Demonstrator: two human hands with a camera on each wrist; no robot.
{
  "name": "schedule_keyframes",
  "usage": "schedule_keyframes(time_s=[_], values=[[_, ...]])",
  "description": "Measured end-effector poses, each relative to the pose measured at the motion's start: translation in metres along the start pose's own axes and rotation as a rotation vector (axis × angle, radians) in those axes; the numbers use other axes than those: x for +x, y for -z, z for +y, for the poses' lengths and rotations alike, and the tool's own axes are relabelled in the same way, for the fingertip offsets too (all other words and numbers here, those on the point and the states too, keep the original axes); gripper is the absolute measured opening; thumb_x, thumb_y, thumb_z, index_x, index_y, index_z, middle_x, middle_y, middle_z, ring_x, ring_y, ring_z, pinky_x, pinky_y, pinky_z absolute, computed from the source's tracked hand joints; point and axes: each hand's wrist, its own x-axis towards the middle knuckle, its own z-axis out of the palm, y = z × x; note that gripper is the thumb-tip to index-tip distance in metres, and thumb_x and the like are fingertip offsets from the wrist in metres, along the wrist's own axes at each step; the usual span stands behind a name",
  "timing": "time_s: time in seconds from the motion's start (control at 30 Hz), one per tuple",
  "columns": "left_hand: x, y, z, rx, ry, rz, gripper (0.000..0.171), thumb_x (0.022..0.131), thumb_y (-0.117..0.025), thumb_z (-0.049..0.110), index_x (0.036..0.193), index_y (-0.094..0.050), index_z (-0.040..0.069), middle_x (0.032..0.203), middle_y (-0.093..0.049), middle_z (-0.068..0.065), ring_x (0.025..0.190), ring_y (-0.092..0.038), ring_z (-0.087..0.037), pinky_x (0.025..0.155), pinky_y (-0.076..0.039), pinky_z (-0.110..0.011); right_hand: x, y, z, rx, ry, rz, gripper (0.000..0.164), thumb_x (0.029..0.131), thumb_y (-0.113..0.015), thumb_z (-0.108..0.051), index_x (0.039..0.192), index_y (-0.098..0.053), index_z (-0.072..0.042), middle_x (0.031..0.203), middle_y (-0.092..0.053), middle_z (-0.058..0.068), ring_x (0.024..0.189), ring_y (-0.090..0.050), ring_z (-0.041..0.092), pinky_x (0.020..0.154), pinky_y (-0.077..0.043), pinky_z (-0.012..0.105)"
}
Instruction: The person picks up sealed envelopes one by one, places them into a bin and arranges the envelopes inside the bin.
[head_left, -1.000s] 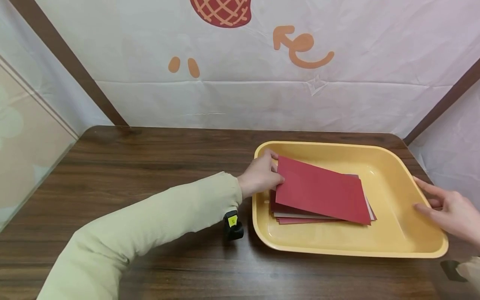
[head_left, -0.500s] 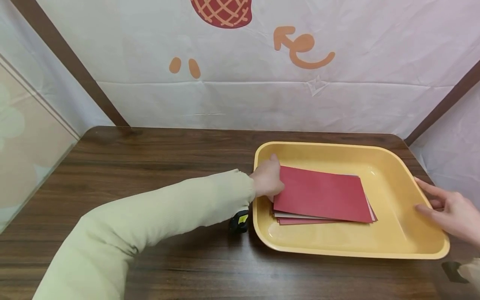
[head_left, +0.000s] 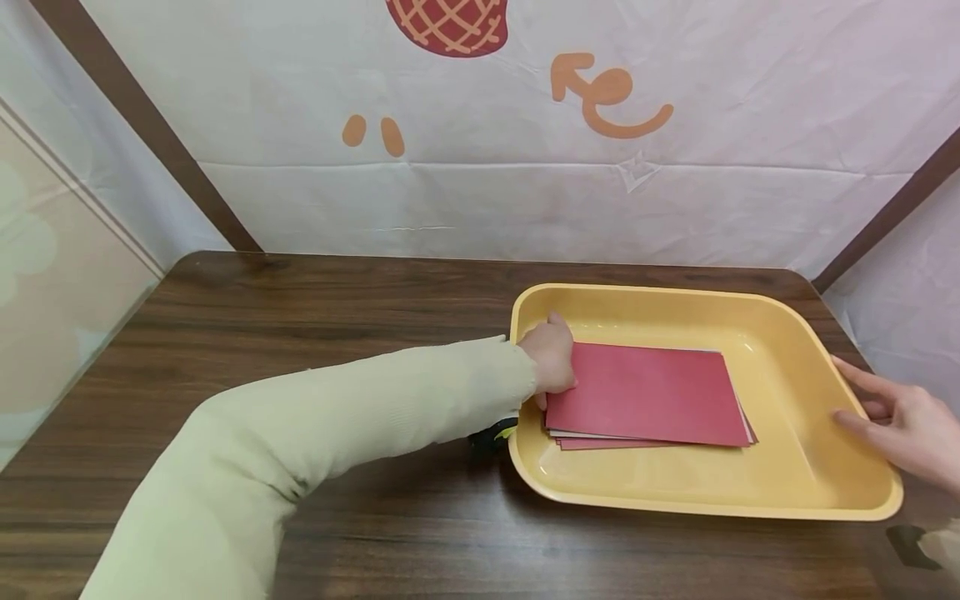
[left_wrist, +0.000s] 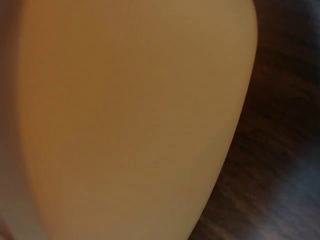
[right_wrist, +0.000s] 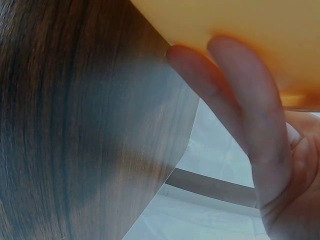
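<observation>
A flat red paper sheet [head_left: 652, 396] lies on a small stack of paper, whose red and pale edges [head_left: 611, 443] stick out along the front. The stack rests in the left half of a yellow plastic tray [head_left: 780, 392]. My left hand [head_left: 549, 354] reaches over the tray's left rim and covers the sheet's left edge. Its fingers are mostly hidden, so I cannot tell whether they grip the paper. At the tray's right end, my right hand [head_left: 900, 421] pinches the wall, thumb inside and fingers [right_wrist: 250, 85] along the outside.
Under the tray is a dark wood-grain table [head_left: 360, 300], with a pale printed curtain [head_left: 480, 200] behind it. A yellow wall, seemingly the tray's [left_wrist: 135, 120], fills most of the left wrist view.
The red sheet, held up at its left edge earlier, has come down flat onto the stack. My left hand has shifted right and turned over the edge. My right hand stays on the tray.
</observation>
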Motion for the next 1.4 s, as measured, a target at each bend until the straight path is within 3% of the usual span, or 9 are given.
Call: schedule_keyframes(time_s=[0.13,0.4,0.6,0.67,0.8,1.0,1.2,1.27,1.4], values=[[0.002,0.001,0.001,0.012,0.034,-0.034,0.084,0.086,-0.068,0.013,0.146,-0.012,-0.001,0.1,-0.06,-0.019,0.047,-0.065,-0.02,0.046,-0.054,-0.029,0.0,0.0,-0.001,-0.009,-0.003,-0.006,0.08,0.085,-0.066,-0.002,0.135,-0.028,-0.052,0.07,-0.073,0.003,0.048,-0.058,-0.008,0.045,-0.045,0.016],[0.0,0.002,0.002,0.058,0.037,-0.054,0.064,0.087,-0.064,0.012,0.136,-0.025,-0.001,0.095,-0.058,-0.017,0.043,-0.063,-0.02,0.041,-0.052,-0.027,0.001,0.0,-0.002,-0.014,0.0,0.0,0.08,0.085,-0.066,-0.002,0.135,-0.029,-0.051,0.07,-0.072,0.005,0.049,-0.057,-0.009,0.045,-0.045,0.016],[-0.003,0.006,-0.004,0.025,-0.018,-0.056,0.063,0.087,-0.063,0.012,0.135,-0.026,-0.004,0.09,-0.059,-0.017,0.043,-0.064,-0.019,0.044,-0.053,-0.027,0.001,-0.003,-0.004,-0.058,0.007,-0.029,0.075,0.086,-0.065,0.0,0.15,-0.026,-0.011,0.077,-0.068,0.028,0.048,-0.057,-0.009,0.043,-0.046,0.019],[-0.005,0.012,-0.005,-0.01,-0.05,-0.057,0.058,0.089,-0.061,0.013,0.133,-0.028,-0.006,0.084,-0.063,-0.016,0.044,-0.064,-0.018,0.046,-0.053,-0.026,0.001,-0.003,-0.005,-0.061,0.005,-0.035,0.075,0.086,-0.064,0.0,0.15,-0.025,-0.01,0.077,-0.068,0.028,0.047,-0.057,-0.008,0.043,-0.047,0.019],[-0.011,0.029,-0.009,-0.124,-0.116,-0.059,0.045,0.091,-0.055,0.012,0.126,-0.035,-0.009,0.067,-0.062,-0.012,0.047,-0.066,-0.019,0.056,-0.053,-0.02,0.0,-0.001,-0.006,-0.045,0.004,-0.028,0.079,0.086,-0.064,0.0,0.146,-0.026,-0.033,0.073,-0.07,0.023,0.048,-0.058,-0.006,0.043,-0.047,0.019],[-0.018,0.046,-0.02,-0.287,-0.125,-0.039,0.03,0.094,-0.054,0.016,0.115,-0.048,-0.005,0.069,-0.064,-0.013,0.055,-0.07,-0.021,0.084,-0.053,-0.025,0.0,-0.001,-0.007,-0.071,-0.008,-0.044,0.072,0.087,-0.063,-0.001,0.148,-0.026,-0.003,0.075,-0.069,0.026,0.046,-0.057,-0.005,0.043,-0.046,0.019],[-0.027,0.052,-0.033,-0.436,-0.1,-0.012,0.027,0.096,-0.057,0.019,0.115,-0.054,0.001,0.101,-0.064,-0.02,0.052,-0.066,-0.017,0.069,-0.057,-0.03,-0.003,0.0,-0.001,0.006,0.014,0.001,0.082,0.084,-0.065,0.001,0.132,-0.029,-0.055,0.067,-0.072,-0.003,0.047,-0.058,-0.007,0.043,-0.045,0.017],[-0.032,0.054,-0.04,-0.506,-0.104,0.001,0.025,0.096,-0.057,0.017,0.113,-0.055,0.0,0.095,-0.063,-0.018,0.051,-0.063,-0.015,0.061,-0.057,-0.031,-0.004,0.0,-0.001,0.014,0.024,0.006,0.083,0.084,-0.066,0.001,0.128,-0.03,-0.059,0.065,-0.07,-0.013,0.047,-0.057,-0.008,0.043,-0.044,0.016],[-0.041,0.06,-0.059,-0.607,-0.12,0.028,0.025,0.096,-0.055,0.015,0.114,-0.057,-0.003,0.09,-0.059,-0.016,0.052,-0.058,-0.014,0.055,-0.056,-0.032,-0.003,0.0,-0.001,0.0,0.027,0.005,0.083,0.084,-0.066,0.001,0.13,-0.029,-0.058,0.065,-0.071,-0.01,0.047,-0.057,-0.008,0.044,-0.044,0.016]])
